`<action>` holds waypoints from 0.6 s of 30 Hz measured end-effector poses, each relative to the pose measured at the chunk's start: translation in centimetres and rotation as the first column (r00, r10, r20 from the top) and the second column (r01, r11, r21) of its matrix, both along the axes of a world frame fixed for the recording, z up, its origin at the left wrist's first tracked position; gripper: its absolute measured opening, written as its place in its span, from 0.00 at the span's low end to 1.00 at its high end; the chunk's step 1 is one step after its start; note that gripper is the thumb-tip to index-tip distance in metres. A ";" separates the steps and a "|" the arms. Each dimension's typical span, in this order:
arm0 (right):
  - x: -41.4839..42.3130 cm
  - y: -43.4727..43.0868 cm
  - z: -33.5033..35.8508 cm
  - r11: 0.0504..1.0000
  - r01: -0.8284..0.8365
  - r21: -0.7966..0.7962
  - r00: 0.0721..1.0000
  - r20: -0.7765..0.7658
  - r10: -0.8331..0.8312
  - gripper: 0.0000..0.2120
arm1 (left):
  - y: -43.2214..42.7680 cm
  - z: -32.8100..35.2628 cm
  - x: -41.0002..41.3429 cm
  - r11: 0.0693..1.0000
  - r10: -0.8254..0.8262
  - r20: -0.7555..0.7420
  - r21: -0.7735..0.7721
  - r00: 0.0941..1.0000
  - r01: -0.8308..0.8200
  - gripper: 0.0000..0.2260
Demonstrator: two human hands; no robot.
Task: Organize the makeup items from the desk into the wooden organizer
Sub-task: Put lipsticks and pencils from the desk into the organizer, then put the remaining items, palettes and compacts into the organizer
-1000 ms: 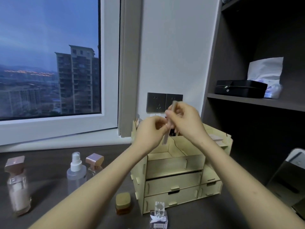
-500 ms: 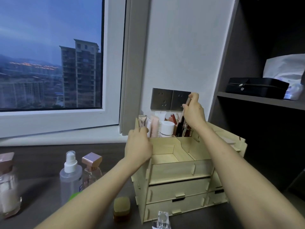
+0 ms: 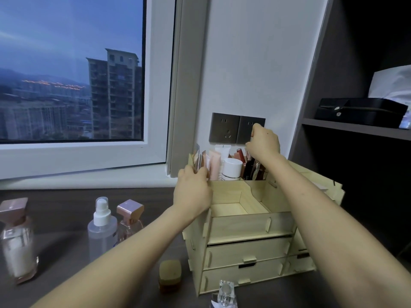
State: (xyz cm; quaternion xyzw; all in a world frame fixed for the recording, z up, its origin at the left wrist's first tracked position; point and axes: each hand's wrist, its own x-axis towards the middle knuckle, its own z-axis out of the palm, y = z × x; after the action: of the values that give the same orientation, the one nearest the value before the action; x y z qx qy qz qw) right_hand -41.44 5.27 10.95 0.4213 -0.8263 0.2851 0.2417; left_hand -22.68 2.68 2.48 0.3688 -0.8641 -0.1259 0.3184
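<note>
**Q:** Where is the slim stick (image 3: 251,138), and how is it oriented?

**A:** My right hand (image 3: 263,142) pinches it, long axis near upright, over the wooden organizer's (image 3: 249,227) rear-right compartment. My left hand (image 3: 193,190) grips the organizer's left wall.

Dim dusk light, wide-angle edge distortion

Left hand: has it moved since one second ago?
Yes. The left hand went left, from beside the right hand to the left rear corner of the pale wooden organizer.
</note>
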 end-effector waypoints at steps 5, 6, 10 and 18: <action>-0.4 0.1 -0.6 0.988 0.048 0.150 0.991 0.118 -0.066 0.02 | -0.4 0.5 -0.2 1.000 -0.026 0.125 0.001 0.992 0.026 0.22; -0.6 0.2 -0.8 0.990 0.043 0.134 0.989 0.137 -0.062 0.02 | -0.4 0.4 -0.2 1.000 -0.029 0.138 0.011 0.990 0.028 0.22; -1.0 0.4 -1.0 0.996 0.019 0.088 0.981 0.193 -0.036 0.08 | -0.4 0.2 -0.1 0.999 -0.033 0.136 0.022 0.990 0.031 0.23; 5.9 6.1 -2.9 0.972 -0.134 -0.192 0.983 -0.146 0.107 0.11 | 1.2 1.2 2.4 0.996 -0.046 -0.053 0.068 0.997 0.050 0.20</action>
State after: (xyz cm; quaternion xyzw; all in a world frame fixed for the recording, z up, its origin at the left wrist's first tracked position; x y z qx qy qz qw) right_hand -35.51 11.39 8.02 0.4626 -0.7480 0.3521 0.3202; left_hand -20.29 3.89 3.71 0.3553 -0.8594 -0.1730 0.3245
